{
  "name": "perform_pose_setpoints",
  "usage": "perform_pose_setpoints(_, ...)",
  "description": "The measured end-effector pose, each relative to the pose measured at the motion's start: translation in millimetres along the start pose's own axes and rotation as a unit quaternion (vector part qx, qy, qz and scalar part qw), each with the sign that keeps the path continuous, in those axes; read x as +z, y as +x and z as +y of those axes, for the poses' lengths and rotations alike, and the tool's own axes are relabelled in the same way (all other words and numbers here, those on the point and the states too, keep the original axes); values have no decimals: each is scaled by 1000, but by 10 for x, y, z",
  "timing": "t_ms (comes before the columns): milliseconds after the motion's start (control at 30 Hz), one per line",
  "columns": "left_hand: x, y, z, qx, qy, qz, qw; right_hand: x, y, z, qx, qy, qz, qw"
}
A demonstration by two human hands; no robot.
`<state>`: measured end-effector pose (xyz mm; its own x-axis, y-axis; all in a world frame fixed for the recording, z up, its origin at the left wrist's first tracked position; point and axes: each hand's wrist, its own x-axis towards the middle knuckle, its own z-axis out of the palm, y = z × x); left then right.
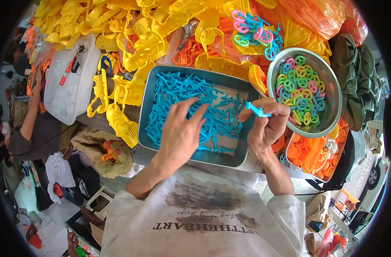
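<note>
A metal tray (pixel 145 143) holds a heap of small blue plastic pieces (pixel 172 92), thin and stick-like. Over the middle of the heap is my left hand (pixel 180 130), its fingers spread and bent down toward the pieces; I see nothing held in it. At the tray's right side my right hand (pixel 267 128) pinches one blue plastic piece (pixel 258 110) between thumb and fingers. Just beyond that hand stands a round metal bowl (pixel 337 105) with many small coloured rings (pixel 301 81), spoked like toy steering wheels.
Yellow plastic mouldings (pixel 150 45) pile up behind the tray. More wheels on blue sticks (pixel 257 34) lie behind the bowl. An orange-filled tray (pixel 312 156) sits at right, a white tub (pixel 71 81) at left. Another person's arm (pixel 32 105) shows at far left.
</note>
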<state>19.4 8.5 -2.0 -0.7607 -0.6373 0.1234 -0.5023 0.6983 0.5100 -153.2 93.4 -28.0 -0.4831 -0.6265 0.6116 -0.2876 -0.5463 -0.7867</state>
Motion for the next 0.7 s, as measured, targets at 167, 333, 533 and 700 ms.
perform_pose_setpoints(167,90,-8,74,44,-51,-14,998,-13,12,-12,8,-12,-21,1000)
perform_pose_setpoints(333,79,-35,102,81,-144,-10,986,15,14,-17,16,-18,-37,999)
perform_pose_setpoints(533,-293,100,-380,-48,-25,153,987,-26,-29,28,8,-32,-43,999)
perform_pose_setpoints(700,-581,71,-657,-90,28,181,979,-12,-39,6,19,-58,-15,998)
